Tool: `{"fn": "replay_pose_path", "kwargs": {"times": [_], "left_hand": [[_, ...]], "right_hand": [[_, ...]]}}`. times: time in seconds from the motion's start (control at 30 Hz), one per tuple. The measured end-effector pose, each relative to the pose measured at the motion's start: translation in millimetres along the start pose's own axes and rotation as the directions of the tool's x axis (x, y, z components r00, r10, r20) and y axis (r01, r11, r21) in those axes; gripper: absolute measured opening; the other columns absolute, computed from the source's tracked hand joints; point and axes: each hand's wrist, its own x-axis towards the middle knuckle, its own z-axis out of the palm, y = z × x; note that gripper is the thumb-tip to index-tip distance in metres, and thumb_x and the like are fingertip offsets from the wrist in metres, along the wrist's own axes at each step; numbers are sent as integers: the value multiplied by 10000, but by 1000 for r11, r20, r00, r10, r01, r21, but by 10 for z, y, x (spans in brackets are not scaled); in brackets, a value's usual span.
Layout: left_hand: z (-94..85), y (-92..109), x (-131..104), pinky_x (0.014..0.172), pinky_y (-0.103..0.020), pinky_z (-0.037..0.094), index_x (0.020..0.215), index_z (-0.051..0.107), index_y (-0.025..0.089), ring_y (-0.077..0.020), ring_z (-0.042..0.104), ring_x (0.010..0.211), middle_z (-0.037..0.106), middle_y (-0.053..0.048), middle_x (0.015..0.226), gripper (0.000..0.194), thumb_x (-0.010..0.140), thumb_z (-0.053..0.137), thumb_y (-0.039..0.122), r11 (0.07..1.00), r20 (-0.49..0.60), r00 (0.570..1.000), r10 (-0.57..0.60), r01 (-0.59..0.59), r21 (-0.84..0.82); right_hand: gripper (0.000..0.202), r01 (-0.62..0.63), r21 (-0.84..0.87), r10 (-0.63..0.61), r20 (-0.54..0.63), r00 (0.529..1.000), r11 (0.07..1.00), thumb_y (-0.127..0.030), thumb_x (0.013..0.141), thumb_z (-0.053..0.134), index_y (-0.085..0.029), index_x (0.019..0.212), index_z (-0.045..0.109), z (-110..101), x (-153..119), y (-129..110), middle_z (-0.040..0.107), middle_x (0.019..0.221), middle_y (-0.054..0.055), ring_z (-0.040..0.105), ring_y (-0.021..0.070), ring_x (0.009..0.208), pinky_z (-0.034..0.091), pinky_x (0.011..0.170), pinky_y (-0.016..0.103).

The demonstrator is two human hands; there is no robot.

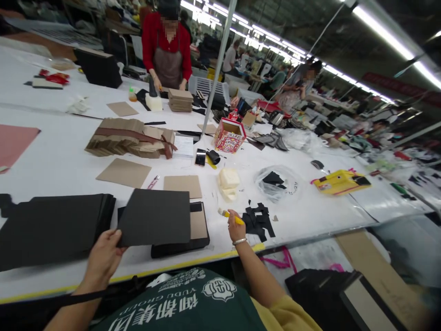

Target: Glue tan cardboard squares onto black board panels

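My left hand pinches the near left corner of a flat black sheet. That sheet is raised over a black stack, whose right end bears a tan board with a small black strip on it. Closed round the yellow handle of a glue brush, my right hand is just right of the stack. The brush tip points left, below a whitish tub. Black scraps lie right of that hand. A large pile of black sheets is beside my left hand.
Tan cardboard pieces lie behind the black sheets, with a tied cardboard bundle farther back. A phone, a red patterned box, a plastic bag and a metal pole stand beyond. A co-worker works across the table.
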Motion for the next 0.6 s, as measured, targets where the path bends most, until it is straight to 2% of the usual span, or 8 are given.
{"fn": "replay_pose_path", "kwargs": {"times": [0.03, 0.1, 0.2, 0.3, 0.37, 0.43, 0.5, 0.6], "left_hand": [[239, -50, -40, 579, -335, 544, 965, 465, 287, -216, 606, 854, 612, 5, 883, 306, 716, 466, 465, 986, 60, 997, -51, 60, -156], [634, -166, -100, 576, -300, 537, 854, 465, 233, -181, 610, 777, 598, -3, 819, 266, 675, 535, 415, 934, 149, 981, -123, 165, -316], [933, -366, -135, 541, -273, 523, 804, 449, 205, -148, 591, 698, 561, 2, 751, 209, 682, 536, 350, 943, 150, 969, -198, 230, -239], [946, -529, -135, 477, -275, 497, 751, 427, 200, -153, 572, 605, 539, 13, 658, 213, 689, 515, 384, 975, 125, 967, -221, 220, 23], [892, -577, -138, 428, -279, 451, 704, 414, 205, -165, 545, 515, 525, 19, 578, 279, 689, 487, 473, 956, 147, 975, -169, 126, 264], [848, -572, -149, 420, -284, 406, 650, 402, 209, -173, 516, 464, 506, 22, 516, 334, 686, 450, 538, 884, 193, 978, -74, -25, 468], [834, -533, -163, 449, -291, 391, 610, 389, 212, -180, 510, 463, 491, 21, 487, 355, 691, 422, 556, 803, 234, 972, -1, -139, 579], [844, -465, -168, 495, -303, 394, 604, 399, 214, -198, 531, 496, 492, 14, 489, 376, 692, 396, 580, 712, 261, 965, 5, -187, 677]], "right_hand": [[327, -45, 22, 45, -15, 999, 999, -287, 868, 319, -130, 978, 583, -74, 67, 59, 571, 623, 24, 554, 127, 561, 443, 552, 225], [363, -123, 65, 127, -47, 991, 990, -319, 874, 292, -119, 931, 590, -199, 194, 182, 551, 576, 16, 530, 117, 492, 430, 500, 219], [360, -178, 74, 184, -82, 980, 981, -367, 862, 323, -126, 909, 586, -338, 380, 359, 581, 600, 27, 532, 108, 462, 430, 477, 214], [280, -118, -85, 112, -70, 991, 989, -321, 843, 386, -153, 924, 595, -443, 619, 497, 625, 683, 48, 574, 116, 538, 440, 520, 213], [234, -54, -207, 50, -25, 998, 977, -280, 838, 421, -168, 932, 604, -483, 819, 554, 636, 757, 57, 591, 129, 628, 443, 558, 219], [212, -1, -272, 10, 34, 999, 962, -276, 839, 460, -169, 961, 595, -481, 1026, 586, 627, 864, 62, 590, 140, 725, 457, 614, 239], [245, 47, -304, -21, 89, 996, 952, -306, 850, 477, -156, 1029, 555, -437, 1209, 604, 587, 982, 63, 573, 147, 820, 475, 695, 289], [312, 102, -303, -56, 157, 986, 947, -335, 854, 484, -145, 1101, 499, -337, 1392, 628, 527, 1086, 63, 544, 166, 918, 472, 779, 364]]}}
